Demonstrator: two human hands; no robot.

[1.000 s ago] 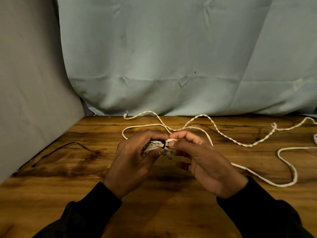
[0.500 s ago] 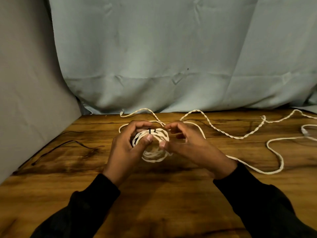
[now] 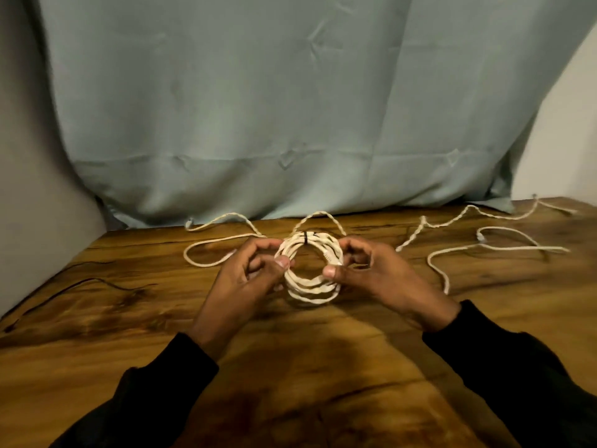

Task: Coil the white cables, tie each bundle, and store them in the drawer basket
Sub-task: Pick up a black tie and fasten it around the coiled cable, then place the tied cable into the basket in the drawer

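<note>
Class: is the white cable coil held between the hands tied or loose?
Tied: a thin black tie wraps the round white cable coil at its far side.

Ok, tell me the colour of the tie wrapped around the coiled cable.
Black: a thin tie at the far top of the white coil, seen in the head view.

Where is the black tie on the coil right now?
In the head view, the black tie wraps the far top of the white coil, centre frame, between the left hand and right hand.
</note>
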